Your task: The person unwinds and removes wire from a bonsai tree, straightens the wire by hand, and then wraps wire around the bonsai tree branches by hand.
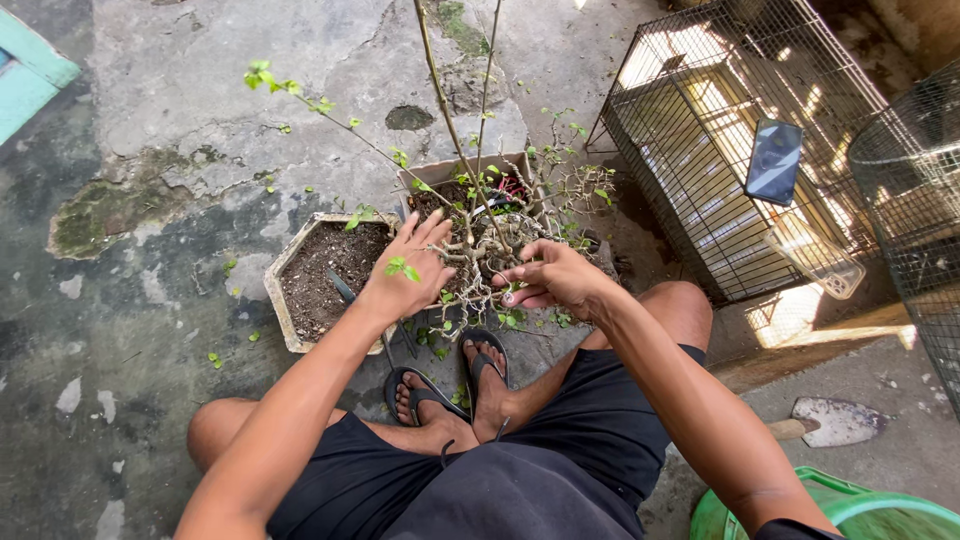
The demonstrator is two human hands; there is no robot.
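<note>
My left hand [415,268] spread against bonsai [478,245] trunk; right hand [548,278] pinching thin branch. Twigs look stiff, brittle; grip thick base, not tips.

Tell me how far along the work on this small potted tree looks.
Done: cut green leaves lie scattered on the concrete floor, and the lower branches look mostly bare. In hand: the left hand steadies the gnarled trunk while the right hand pinches a twig near its base. Left: two long leafy shoots remain uncut, and the hexagonal pot beside it holds only soil.
</note>
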